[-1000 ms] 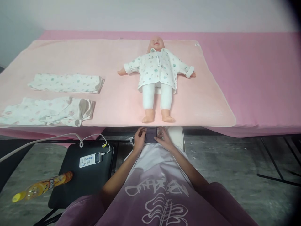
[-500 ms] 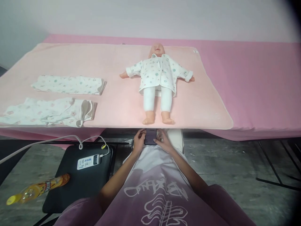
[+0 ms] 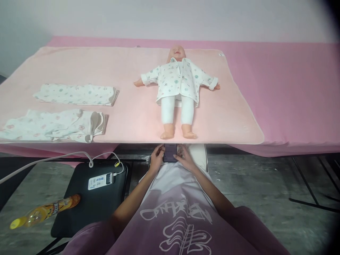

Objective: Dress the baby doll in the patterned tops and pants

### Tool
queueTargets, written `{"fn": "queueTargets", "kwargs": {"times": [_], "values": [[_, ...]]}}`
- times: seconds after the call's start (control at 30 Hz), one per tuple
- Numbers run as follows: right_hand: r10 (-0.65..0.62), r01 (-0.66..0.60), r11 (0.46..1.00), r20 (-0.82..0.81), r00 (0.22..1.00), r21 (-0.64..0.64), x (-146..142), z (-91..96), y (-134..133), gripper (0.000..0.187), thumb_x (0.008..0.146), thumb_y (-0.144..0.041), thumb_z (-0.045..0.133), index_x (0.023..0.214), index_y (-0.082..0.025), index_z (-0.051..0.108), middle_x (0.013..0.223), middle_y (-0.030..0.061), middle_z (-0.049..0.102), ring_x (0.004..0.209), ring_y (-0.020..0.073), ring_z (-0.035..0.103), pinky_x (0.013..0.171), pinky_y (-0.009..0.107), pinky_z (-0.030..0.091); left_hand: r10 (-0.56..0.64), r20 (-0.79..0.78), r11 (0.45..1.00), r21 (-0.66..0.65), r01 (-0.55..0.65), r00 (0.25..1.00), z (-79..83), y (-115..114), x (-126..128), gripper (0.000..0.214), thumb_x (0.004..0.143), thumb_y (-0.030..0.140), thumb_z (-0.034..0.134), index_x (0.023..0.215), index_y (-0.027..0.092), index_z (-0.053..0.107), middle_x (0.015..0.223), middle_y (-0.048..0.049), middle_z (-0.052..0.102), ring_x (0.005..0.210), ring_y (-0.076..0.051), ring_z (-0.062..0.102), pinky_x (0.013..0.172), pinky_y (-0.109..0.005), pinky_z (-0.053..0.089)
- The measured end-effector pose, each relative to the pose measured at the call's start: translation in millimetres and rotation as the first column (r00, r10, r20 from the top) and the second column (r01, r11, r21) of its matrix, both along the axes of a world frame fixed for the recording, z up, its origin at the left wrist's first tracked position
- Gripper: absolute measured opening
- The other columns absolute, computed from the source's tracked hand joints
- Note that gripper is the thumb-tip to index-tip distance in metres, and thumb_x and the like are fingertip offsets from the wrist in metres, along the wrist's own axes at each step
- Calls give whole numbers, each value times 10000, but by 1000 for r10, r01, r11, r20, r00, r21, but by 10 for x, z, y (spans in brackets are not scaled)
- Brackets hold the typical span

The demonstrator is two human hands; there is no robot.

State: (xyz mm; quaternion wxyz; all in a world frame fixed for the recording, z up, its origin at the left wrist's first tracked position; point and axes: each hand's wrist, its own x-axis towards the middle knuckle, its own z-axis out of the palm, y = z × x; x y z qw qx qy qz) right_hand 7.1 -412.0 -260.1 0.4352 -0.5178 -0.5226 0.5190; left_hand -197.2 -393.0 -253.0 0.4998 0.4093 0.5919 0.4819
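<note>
Between my hands, low in front of my body and just below the table edge, is a dark smartphone (image 3: 170, 153). My left hand (image 3: 157, 156) grips its left side with curled fingers. On the other side my right hand (image 3: 185, 157) holds it, the thumb lying on the lower right of the screen. Beyond the phone a baby doll (image 3: 177, 83) lies on its back, arms spread and feet towards me. It wears a white patterned jacket (image 3: 177, 80), open lower down, over white leggings (image 3: 168, 110).
Two folded patterned baby garments, one farther (image 3: 75, 94) and one nearer (image 3: 53, 126), lie on the peach mat (image 3: 127, 117) at left. A black stool (image 3: 106, 209) holds a corded power bank (image 3: 101, 181) and a yellow-capped drink bottle (image 3: 45, 211). Pink cloth (image 3: 292, 95) covers the table.
The view has shifted very slightly, so the whole scene sits a little higher. Both hands keep the same hold on the phone; the doll and garments lie as before.
</note>
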Motion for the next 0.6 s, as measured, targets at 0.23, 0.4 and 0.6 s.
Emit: {"fn": "queueTargets", "kwargs": {"times": [0.23,0.4,0.6], "values": [[-67,69,997,53,996,-29,-104,0,8,578,888,-443,788,1360,-268,504,1373,99,568,956,182,613,843,347,602,-92,-43,995,23,93,995,32,-89,-85,531,883,514,800,1341,244,803,1346,-117,777,1214,-264,721,1099,-396,549],[-143,148,988,118,983,-33,-205,-37,55,645,811,-474,879,1266,-250,482,1264,91,606,938,204,608,855,381,607,-115,-64,993,32,117,991,41,-123,-112,522,887,489,804,1353,255,801,1309,-107,770,1231,-266,701,1114,-398,540],[-172,176,984,121,978,-28,-241,-102,85,609,847,-435,862,1313,-252,516,1206,93,606,975,240,608,890,411,603,-123,-47,991,38,125,991,7,-128,-119,513,884,463,823,1357,263,798,1261,-100,759,1228,-264,689,1116,-392,532]]}}
